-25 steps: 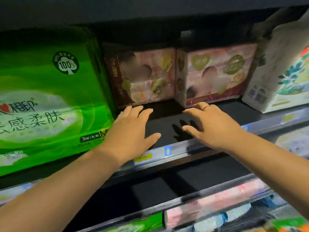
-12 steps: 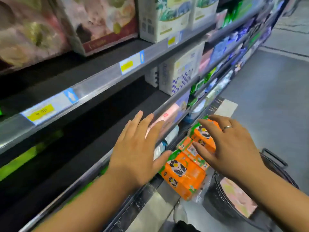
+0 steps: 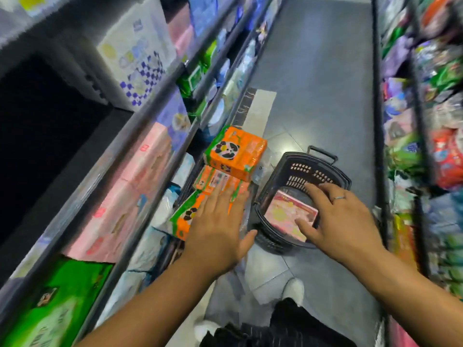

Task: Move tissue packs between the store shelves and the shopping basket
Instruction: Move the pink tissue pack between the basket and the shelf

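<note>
A black shopping basket (image 3: 325,171) stands on the grey floor, with a pink tissue pack (image 3: 285,211) lying in it. My right hand (image 3: 340,221) hovers over the basket, fingers spread and straight, holding nothing; whether it touches the pack I cannot tell. My left hand (image 3: 218,229) is stretched out flat to the left of the basket, over orange panda tissue packs (image 3: 235,154) stacked at the foot of the shelves. It holds nothing.
Store shelves (image 3: 150,101) run along the left with pink (image 3: 130,191), green (image 3: 57,306) and white-blue tissue packs (image 3: 135,53). A second rack of colourful goods (image 3: 431,121) lines the right. The aisle floor (image 3: 318,71) runs ahead. My white shoes show below.
The view has swung from the upper shelf down to the floor and basket. Both empty hands dropped with it, the right one now over the pink pack in the basket.
</note>
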Motion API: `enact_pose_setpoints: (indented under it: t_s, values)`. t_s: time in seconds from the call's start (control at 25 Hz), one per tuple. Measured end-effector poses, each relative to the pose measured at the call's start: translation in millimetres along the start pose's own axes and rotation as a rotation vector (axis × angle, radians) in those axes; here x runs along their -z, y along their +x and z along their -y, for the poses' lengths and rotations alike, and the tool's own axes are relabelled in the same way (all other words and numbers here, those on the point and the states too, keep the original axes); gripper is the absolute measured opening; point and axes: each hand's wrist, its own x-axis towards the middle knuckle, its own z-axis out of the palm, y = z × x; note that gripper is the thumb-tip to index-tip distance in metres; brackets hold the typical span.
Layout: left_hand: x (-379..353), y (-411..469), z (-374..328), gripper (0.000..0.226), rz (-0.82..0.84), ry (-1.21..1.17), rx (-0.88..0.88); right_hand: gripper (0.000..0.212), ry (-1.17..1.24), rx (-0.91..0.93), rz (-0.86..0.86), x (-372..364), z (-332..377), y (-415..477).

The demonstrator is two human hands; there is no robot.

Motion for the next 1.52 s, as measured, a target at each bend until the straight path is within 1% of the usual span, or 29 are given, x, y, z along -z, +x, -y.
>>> enact_pose_setpoints:
  t_s: [0.12,0.28,0.36,0.44,0.56,0.64,0.76,0.88,1.04,1.2,1.28,1.36,1.44,1.52]
  values:
    - [-43,44,-43,0.075,0.132,-0.017,0.044,0.080,0.011,-0.051,0.112,-22,-63,1]
    - [-107,95,-88,0.077,0.264,-0.033,0.071,0.076,0.028,-0.107,0.275,-56,-133,12]
    - [-134,114,-99,0.075,0.295,-0.043,0.086,0.075,0.057,-0.107,0.299,-74,-157,23]
    - [-160,130,-101,0.075,0.320,-0.043,0.086,0.077,0.044,-0.114,0.386,-93,-172,41]
    - [-203,155,-90,0.079,0.447,-0.053,0.103,0.078,0.079,-0.140,0.538,-135,-184,74]
    - [-237,175,-79,0.081,0.529,-0.102,0.131,0.080,0.105,-0.164,0.610,-167,-187,99]
    - [-283,204,-64,0.082,0.596,-0.218,0.210,0.083,0.121,-0.211,0.717,-212,-191,132]
    - [-340,236,-40,0.082,0.651,-0.331,0.362,0.083,0.138,-0.236,0.783,-264,-196,172]
    - [-410,262,-19,0.079,0.649,-0.438,0.550,0.081,0.121,-0.243,0.809,-329,-211,222]
    - [-492,261,-12,0.084,0.728,-0.567,0.832,0.087,0.167,-0.228,0.868,-420,-235,271]
    - [-537,257,-11,0.092,0.697,-0.687,1.022,0.088,0.205,-0.222,0.923,-471,-245,293]
    - [-579,252,-16,0.098,0.632,-0.796,1.226,0.090,0.240,-0.201,0.958,-519,-255,310]
    - [-620,244,-23,0.094,0.544,-0.912,1.424,0.090,0.228,-0.113,0.964,-565,-263,320]
    - [-660,245,-30,0.093,0.460,-0.944,1.556,0.091,0.215,-0.022,0.982,-609,-269,329]
